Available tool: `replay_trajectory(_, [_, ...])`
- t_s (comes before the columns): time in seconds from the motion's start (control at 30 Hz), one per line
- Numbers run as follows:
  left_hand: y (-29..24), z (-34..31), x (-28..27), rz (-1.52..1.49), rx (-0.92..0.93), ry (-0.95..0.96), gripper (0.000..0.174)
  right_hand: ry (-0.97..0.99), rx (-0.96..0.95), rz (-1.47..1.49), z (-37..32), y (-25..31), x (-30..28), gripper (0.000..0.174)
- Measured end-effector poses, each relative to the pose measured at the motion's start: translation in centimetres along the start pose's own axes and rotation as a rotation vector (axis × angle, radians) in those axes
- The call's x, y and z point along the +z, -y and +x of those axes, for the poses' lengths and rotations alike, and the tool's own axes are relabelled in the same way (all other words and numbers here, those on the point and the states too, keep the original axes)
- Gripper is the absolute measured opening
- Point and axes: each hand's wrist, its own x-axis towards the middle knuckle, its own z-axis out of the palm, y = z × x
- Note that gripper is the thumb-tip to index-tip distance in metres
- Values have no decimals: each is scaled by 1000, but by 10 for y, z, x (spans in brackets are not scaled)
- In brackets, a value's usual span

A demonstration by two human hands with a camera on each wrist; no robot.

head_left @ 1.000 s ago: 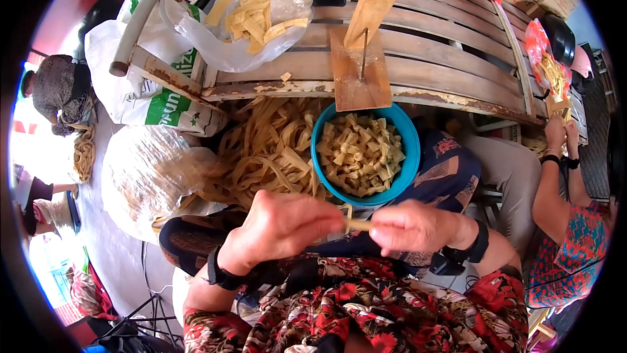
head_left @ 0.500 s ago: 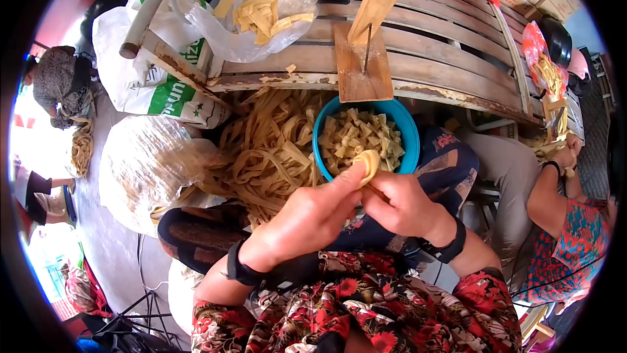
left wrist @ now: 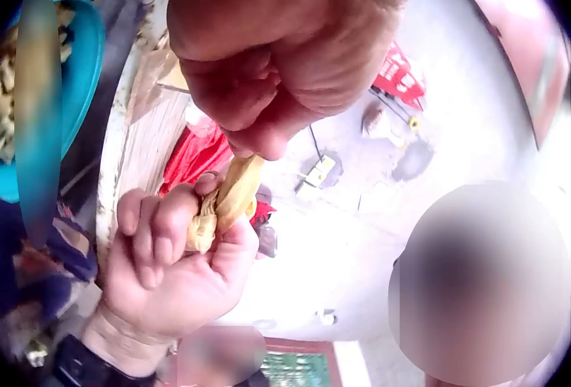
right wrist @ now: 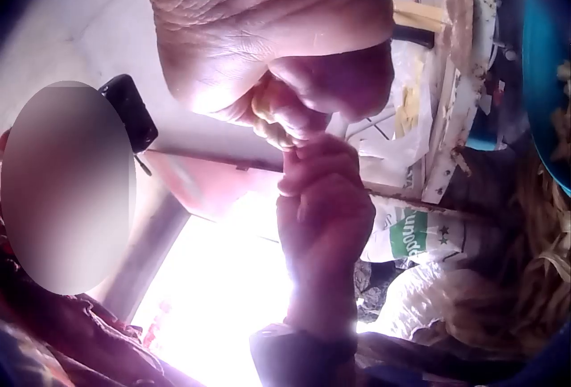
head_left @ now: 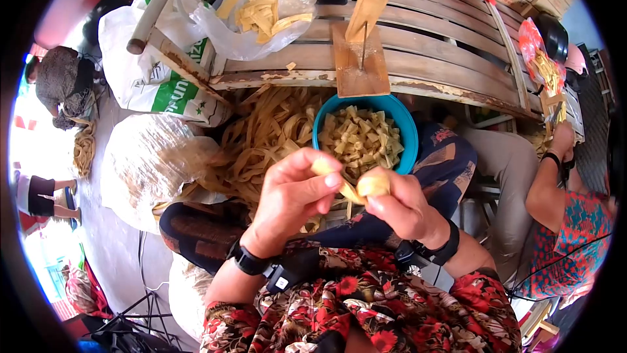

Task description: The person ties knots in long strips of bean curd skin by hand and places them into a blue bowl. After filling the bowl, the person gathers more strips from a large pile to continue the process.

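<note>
In front of the teal bowl [head_left: 410, 147], both hands work on one pale yellow tofu-skin strip [head_left: 351, 193]. My left hand [head_left: 287, 190] pinches one end between thumb and fingers. My right hand [head_left: 405, 208] grips the other part, where a rounded fold shows above the thumb. In the left wrist view the strip [left wrist: 239, 193] runs between the hands, bunched at the right hand [left wrist: 165, 244]. The right wrist view shows the fingertips of both hands close together, the strip mostly hidden. Small folded tofu-skin pieces [head_left: 362, 134] fill the bowl.
Long loose strips [head_left: 274, 131] lie heaped left of the bowl beside a plastic-wrapped bundle [head_left: 153, 163]. On the slatted bench [head_left: 431, 46] stand a wooden block with a metal rod [head_left: 362, 52] and a plastic bag of cut pieces [head_left: 261, 13]. Another person [head_left: 562, 222] sits at right.
The strip was held stretched between the hands, then looped at the left thumb over the bowl's near edge. Now the hands are slightly further apart, with the fold at the right hand.
</note>
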Motion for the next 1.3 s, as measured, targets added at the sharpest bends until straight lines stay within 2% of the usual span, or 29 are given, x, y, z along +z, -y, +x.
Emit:
replay_trajectory(0.07, [1, 4, 6, -95, -93, -25, 26, 86, -134, -139, 7, 5, -1, 10])
replay_trajectory(0.13, [4, 5, 8, -116, -115, -45, 27, 101, -219, -190, 11, 7, -1, 11])
replay_trajectory(0.3, [5, -6, 9, 102, -214, -202, 18, 152, -154, -412, 12, -2, 1, 23])
replay_trajectory(0.4, [12, -12, -8, 367, 18, -23, 19, 135, -1, -396, 11, -8, 5, 28])
replay_trajectory(0.53, [8, -19, -12, 354, 0, 2, 22, 90, 50, -404, 10, -8, 10, 32])
replay_trajectory(0.63, [9, -21, -10, 433, 154, 50, 23, 48, 56, -467, 9, -8, 13, 33])
replay_trajectory(0.7, [15, -21, -14, 368, 103, 27, 25, 81, -7, -576, 8, -14, 14, 33])
replay_trajectory(0.8, [20, -24, -11, 291, 41, -52, 23, 69, 97, -505, 8, -16, 22, 27])
replay_trajectory(0.9, [26, -25, -8, 174, -43, -141, 17, 44, -82, -566, 7, -23, 26, 19])
replay_trajectory(1.0, [29, -19, -10, -156, -103, -109, 16, 126, -402, -727, 9, -19, 25, 11])
replay_trajectory(1.03, [25, -16, -9, -340, -155, -71, 15, 113, -431, -723, 8, -20, 25, 10])
replay_trajectory(1.1, [34, -8, -20, -470, -195, 102, 17, 88, -489, -714, 6, -21, 26, 9])
replay_trajectory(1.13, [38, -4, -27, -534, -216, 187, 19, 110, -467, -691, 5, -23, 26, 10])
replay_trajectory(1.17, [43, -1, -30, -434, -210, 248, 20, 132, -445, -667, 2, -27, 25, 10])
replay_trajectory(1.2, [38, -2, -27, -306, -214, 239, 21, 156, -425, -643, 0, -29, 23, 11])
replay_trajectory(1.27, [23, -6, -17, -44, -222, 222, 23, 153, -236, -528, -2, -26, 21, 17])
replay_trajectory(1.3, [20, -8, -18, -16, -259, 192, 29, 143, -151, -504, -2, -22, 20, 18])
